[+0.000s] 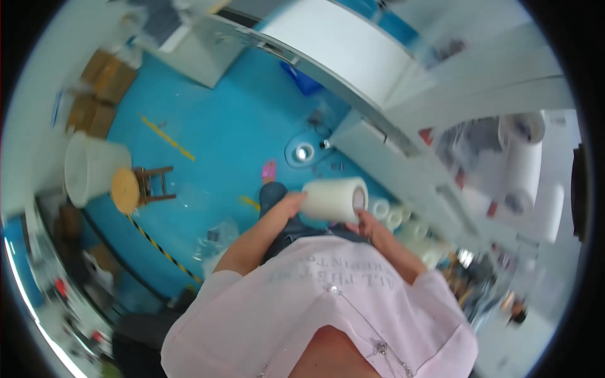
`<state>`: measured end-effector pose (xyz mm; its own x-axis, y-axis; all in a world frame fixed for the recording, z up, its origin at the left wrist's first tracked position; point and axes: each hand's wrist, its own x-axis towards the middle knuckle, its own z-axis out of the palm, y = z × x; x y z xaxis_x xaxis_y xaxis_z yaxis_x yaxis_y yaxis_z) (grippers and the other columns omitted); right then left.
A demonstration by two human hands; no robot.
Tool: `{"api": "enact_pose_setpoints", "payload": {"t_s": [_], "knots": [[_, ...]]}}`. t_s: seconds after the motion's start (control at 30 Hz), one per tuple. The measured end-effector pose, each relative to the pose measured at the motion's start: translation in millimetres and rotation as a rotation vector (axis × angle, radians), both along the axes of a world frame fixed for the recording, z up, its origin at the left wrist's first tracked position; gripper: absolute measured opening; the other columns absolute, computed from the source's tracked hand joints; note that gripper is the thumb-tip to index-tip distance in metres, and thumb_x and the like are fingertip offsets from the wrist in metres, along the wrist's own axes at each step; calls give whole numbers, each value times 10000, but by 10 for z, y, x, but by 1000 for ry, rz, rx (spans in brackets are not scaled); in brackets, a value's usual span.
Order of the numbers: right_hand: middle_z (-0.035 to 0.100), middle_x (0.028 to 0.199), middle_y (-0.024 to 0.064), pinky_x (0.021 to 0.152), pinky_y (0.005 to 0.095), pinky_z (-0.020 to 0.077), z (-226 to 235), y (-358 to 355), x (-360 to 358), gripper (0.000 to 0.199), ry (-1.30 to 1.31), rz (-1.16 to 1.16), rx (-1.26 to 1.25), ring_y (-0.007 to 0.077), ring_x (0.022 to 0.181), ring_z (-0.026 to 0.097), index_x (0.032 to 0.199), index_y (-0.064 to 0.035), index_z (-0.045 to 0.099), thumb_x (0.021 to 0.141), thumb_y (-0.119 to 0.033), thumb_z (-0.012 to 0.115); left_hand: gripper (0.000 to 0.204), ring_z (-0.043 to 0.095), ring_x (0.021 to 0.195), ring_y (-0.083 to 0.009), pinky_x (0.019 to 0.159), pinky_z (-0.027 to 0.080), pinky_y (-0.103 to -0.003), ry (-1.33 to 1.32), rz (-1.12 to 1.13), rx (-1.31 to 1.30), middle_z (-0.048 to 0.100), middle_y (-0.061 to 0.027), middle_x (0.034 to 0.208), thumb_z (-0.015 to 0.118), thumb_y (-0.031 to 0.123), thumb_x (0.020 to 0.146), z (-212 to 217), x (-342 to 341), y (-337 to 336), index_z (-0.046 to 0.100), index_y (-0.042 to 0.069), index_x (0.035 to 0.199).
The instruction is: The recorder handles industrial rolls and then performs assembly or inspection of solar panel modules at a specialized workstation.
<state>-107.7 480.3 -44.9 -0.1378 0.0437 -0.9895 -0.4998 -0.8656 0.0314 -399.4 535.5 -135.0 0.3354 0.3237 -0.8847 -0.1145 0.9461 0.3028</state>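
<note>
A thick roll of whitish, translucent film [333, 198] is held crosswise in front of my waist, between both hands. My left hand [292, 204] closes on its left end; those fingers are partly hidden behind the roll. At the other end, my right hand [365, 225] grips the lower edge beside the open core. The roll is tilted a little, with its core end facing right. Slight blur softens its outline.
A wooden stool [126, 189] stands on the blue floor at left, beside a white bin [94, 165] and cardboard boxes [99, 94]. A white cabinet [391, 148] runs along the right. Beyond it lie large white rolls [523, 167]. Smaller rolls [396, 217] stand near my right arm.
</note>
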Motion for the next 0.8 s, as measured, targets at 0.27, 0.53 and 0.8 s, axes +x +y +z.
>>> {"api": "enact_pose_setpoints", "payload": {"t_s": [0.27,0.53,0.8], "knots": [[650,1045,262,612,438,581,-534,574,-938,641,-815,92,36,364,871,697,1193,95,477,702,-212,750,475,607,1046,-290,898,483,-409,370,-966,767,655,-163,1098,660,363,869,280,-1062,1015,612,-9,1160],[674,989,267,787,463,545,-1103,357,-1333,633,-1082,166,-50,392,935,679,1171,68,487,724,-310,725,639,491,1223,-452,963,424,-585,654,-1886,838,425,-210,1430,612,459,859,580,-921,1608,474,86,1359],[680,912,239,744,494,538,-1879,242,-1665,499,-1033,122,-139,411,874,672,1115,2,494,730,-241,696,873,471,1193,-546,891,429,-674,1014,-2363,842,293,-273,1501,566,565,861,572,-651,1451,219,132,1534]]}}
